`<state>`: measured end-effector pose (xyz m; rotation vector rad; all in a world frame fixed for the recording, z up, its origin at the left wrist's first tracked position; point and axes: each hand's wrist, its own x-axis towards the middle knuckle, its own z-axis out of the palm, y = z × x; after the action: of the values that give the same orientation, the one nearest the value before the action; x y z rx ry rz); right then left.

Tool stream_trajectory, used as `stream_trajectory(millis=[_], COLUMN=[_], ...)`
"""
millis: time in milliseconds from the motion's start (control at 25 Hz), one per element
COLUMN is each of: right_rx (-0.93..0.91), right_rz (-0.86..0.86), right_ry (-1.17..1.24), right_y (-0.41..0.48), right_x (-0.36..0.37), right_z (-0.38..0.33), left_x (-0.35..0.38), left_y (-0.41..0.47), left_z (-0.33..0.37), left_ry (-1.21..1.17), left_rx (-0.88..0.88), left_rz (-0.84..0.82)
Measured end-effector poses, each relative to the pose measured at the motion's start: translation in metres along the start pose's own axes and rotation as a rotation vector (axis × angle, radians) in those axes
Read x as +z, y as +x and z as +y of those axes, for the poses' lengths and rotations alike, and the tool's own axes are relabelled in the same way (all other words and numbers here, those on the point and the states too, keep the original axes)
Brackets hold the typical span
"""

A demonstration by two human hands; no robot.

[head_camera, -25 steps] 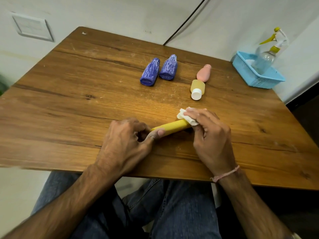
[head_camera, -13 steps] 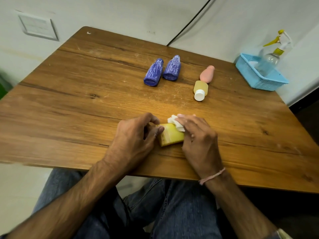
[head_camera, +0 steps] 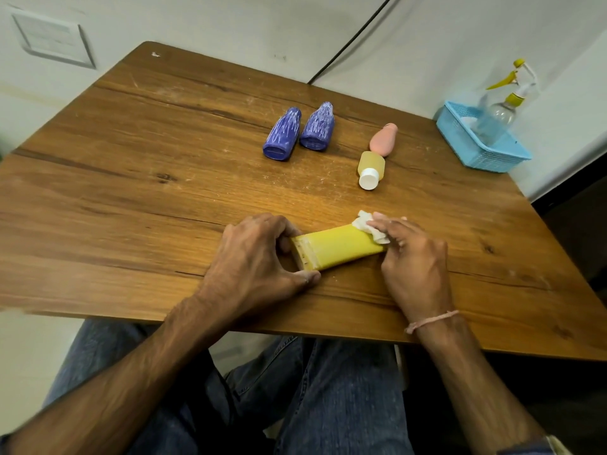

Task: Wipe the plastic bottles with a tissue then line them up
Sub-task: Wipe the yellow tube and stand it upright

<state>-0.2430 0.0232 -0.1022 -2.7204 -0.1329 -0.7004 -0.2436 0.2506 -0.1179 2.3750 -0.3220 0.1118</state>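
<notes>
A flat yellow tube bottle lies on the wooden table near its front edge. My left hand grips its crimped left end between fingers and thumb. My right hand pinches a crumpled white tissue against the tube's right end. Farther back, two purple bottles lie side by side. A pink bottle and a pale yellow bottle with a white cap lie to their right.
A blue plastic basket stands at the table's back right corner with a clear spray bottle in it. A black cable runs down the wall behind. My knees are under the front edge.
The yellow tube has turned flat side up and now shows its full length. My right hand slid the tissue from near my left hand out to the tube's right end.
</notes>
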Motion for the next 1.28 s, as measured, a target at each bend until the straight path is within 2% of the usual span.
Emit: stream_trajectory(millis=[80, 200, 280, 400, 480, 600, 720, 840, 920, 1040, 1160, 1280], right_rx=[-0.025, -0.237, -0.303, -0.127, -0.034, -0.203, -0.350, -0.225, -0.163, -0.300, -0.445, -0.277], right_rz=[0.018, -0.071, -0.104, -0.077, -0.109, -0.209, -0.259, -0.236, -0.233, -0.246, -0.227, -0.094], right_ry=[-0.029, 0.100, 0.151, 0.004, -0.032, 0.104, 0.162, 0.014, -0.021, 0.123, 0.160, 0.029], right_y=[-0.012, -0.050, -0.050, -0.022, -0.011, -0.020, -0.024, -0.001, 0.005, -0.022, -0.044, -0.026], right_x=[0.006, 0.020, 0.015, 0.003, 0.009, 0.021, 0.007, -0.002, 0.006, 0.012, 0.001, -0.006], right_z=[-0.022, -0.065, -0.054, -0.020, -0.031, -0.065, -0.048, -0.025, -0.039, -0.065, -0.042, -0.007], left_x=[0.001, 0.002, 0.002, 0.003, 0.003, 0.003, 0.003, 0.003, 0.004, 0.004, 0.002, 0.000], left_y=[0.000, 0.000, 0.000, 0.001, 0.001, -0.001, -0.001, 0.001, 0.002, 0.000, 0.000, 0.001], left_z=[-0.001, -0.003, -0.003, -0.002, -0.001, -0.002, -0.003, -0.002, -0.002, -0.004, -0.004, 0.000], left_ry=[0.000, -0.040, -0.029, 0.043, 0.045, 0.020, 0.035, 0.020, 0.025, 0.034, 0.012, 0.038], left_rx=[0.008, 0.020, 0.028, 0.005, 0.000, 0.008, 0.007, -0.010, -0.006, 0.020, 0.035, 0.017], left_rz=[0.000, 0.012, 0.017, 0.000, -0.004, 0.014, 0.014, -0.004, -0.007, 0.010, 0.014, -0.009])
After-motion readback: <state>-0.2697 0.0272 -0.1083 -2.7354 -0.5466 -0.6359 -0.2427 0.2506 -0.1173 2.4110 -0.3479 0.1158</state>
